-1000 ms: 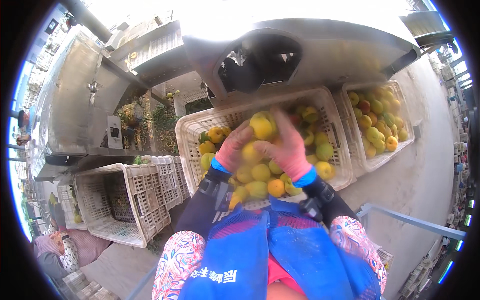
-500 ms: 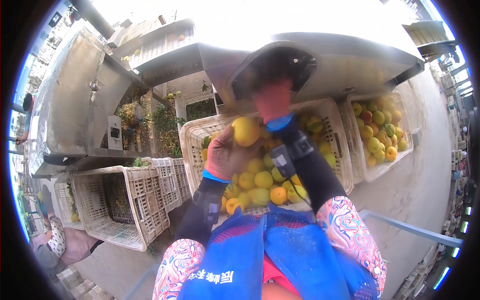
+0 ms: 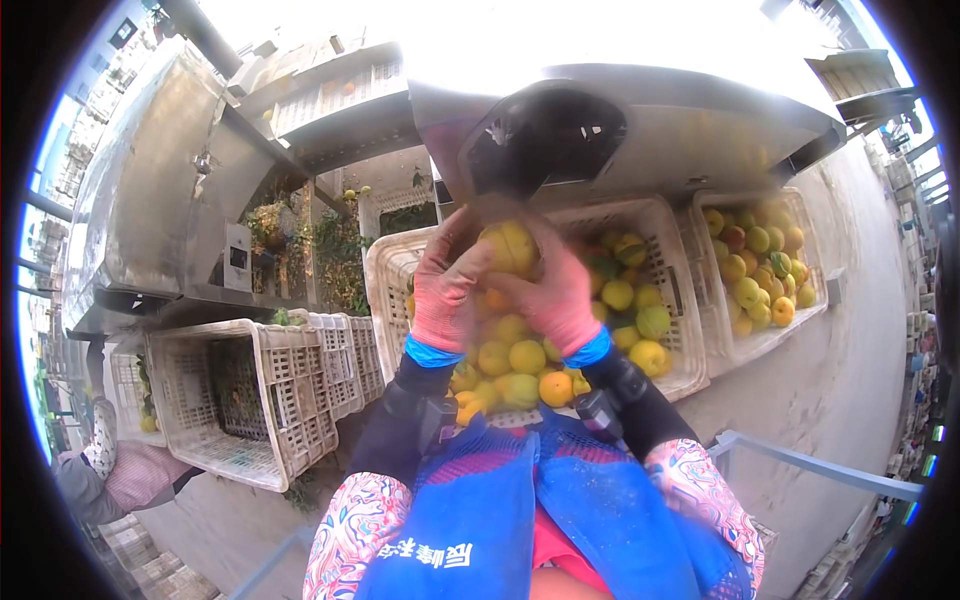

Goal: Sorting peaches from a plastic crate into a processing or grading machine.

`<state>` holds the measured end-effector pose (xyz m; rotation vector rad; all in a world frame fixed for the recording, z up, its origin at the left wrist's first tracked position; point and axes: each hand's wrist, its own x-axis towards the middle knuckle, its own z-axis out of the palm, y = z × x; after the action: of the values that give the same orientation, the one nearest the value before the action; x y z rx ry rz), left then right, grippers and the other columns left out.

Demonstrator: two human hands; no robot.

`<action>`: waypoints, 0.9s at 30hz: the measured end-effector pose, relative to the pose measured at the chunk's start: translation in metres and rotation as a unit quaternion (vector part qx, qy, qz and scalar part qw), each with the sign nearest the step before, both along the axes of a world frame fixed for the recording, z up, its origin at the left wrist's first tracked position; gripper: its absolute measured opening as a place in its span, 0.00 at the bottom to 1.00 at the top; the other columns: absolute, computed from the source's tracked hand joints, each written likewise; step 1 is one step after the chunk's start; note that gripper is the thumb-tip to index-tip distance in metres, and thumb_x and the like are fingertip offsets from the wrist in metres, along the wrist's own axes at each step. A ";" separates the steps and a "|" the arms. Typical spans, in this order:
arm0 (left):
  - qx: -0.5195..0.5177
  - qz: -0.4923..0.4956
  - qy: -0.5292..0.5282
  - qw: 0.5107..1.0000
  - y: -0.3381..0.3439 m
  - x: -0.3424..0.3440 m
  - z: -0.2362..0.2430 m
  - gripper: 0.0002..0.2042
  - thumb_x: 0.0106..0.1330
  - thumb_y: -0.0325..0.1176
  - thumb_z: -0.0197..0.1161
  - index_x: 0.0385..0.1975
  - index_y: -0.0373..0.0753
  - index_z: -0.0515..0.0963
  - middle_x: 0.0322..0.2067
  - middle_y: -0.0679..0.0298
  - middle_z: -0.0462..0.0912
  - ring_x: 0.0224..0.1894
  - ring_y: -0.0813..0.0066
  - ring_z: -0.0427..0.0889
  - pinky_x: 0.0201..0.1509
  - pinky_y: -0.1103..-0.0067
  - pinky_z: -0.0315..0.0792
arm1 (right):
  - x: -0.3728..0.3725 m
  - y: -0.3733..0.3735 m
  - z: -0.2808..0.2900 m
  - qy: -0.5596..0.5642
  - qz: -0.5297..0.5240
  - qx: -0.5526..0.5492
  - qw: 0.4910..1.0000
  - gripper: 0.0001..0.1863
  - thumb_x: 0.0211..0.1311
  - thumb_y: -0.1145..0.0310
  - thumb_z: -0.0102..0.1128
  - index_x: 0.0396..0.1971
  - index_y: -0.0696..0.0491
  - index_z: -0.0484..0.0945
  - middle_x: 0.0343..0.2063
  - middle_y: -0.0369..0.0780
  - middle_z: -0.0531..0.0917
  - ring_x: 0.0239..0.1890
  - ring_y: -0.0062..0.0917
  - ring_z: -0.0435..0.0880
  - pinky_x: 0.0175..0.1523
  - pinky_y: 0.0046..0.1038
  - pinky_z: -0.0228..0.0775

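Two pink-gloved hands meet around one round yellow fruit (image 3: 510,248), raised above a pale plastic crate (image 3: 388,262). The left hand (image 3: 445,290) holds its left side, fingers curled and thumb against it; the right hand (image 3: 556,292) cups its right side, thumb below, though its fingertips are blurred. Under them, many yellow, green and orange fruits (image 3: 618,294) fill the crate. Just beyond the hands is a dark opening (image 3: 545,140) in a metal machine (image 3: 690,130). Another fruit-filled crate (image 3: 718,318) stands to the right; a slatted crate (image 3: 290,400) lies left.
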<state>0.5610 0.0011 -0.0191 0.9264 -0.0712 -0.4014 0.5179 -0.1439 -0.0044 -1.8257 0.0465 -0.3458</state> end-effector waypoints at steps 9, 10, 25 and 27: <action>0.050 -0.008 -0.070 0.996 -0.017 0.005 0.004 0.27 0.70 0.30 0.64 0.68 0.33 0.65 0.60 0.61 0.76 0.58 0.75 0.76 0.59 0.76 0.72 | 0.015 -0.014 0.001 -0.029 -0.050 -0.121 0.991 0.38 0.48 0.65 0.76 0.60 0.61 0.71 0.54 0.53 0.79 0.55 0.46 0.80 0.58 0.37 0.73; 0.029 0.001 -0.049 0.998 -0.018 0.005 -0.003 0.27 0.71 0.29 0.63 0.68 0.33 0.66 0.59 0.61 0.77 0.56 0.76 0.77 0.58 0.77 0.73 | 0.021 -0.018 -0.004 -0.045 -0.069 -0.132 0.988 0.38 0.48 0.64 0.76 0.60 0.61 0.72 0.54 0.53 0.79 0.54 0.46 0.80 0.57 0.38 0.73; 0.661 -0.344 -0.307 0.592 -0.048 0.034 -0.267 0.37 0.52 0.44 0.72 0.63 0.36 0.70 0.60 0.45 0.75 0.59 0.45 0.76 0.66 0.62 0.69 | 0.049 -0.097 -0.060 -0.057 0.088 -0.365 0.925 0.24 0.53 0.55 0.70 0.50 0.48 0.82 0.41 0.46 0.85 0.43 0.44 0.83 0.52 0.42 0.74; 0.655 -0.328 -0.314 0.604 -0.051 0.039 -0.257 0.37 0.51 0.45 0.73 0.62 0.37 0.71 0.58 0.46 0.76 0.57 0.47 0.78 0.63 0.63 0.71 | 0.016 -0.100 -0.111 0.142 0.205 -0.475 0.844 0.25 0.50 0.60 0.72 0.50 0.51 0.82 0.45 0.46 0.84 0.50 0.43 0.81 0.57 0.43 0.70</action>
<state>0.6000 -0.0496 -0.2759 2.5381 -0.8983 -0.8160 0.5337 -0.2442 -0.1151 -2.7843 -0.3715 0.2835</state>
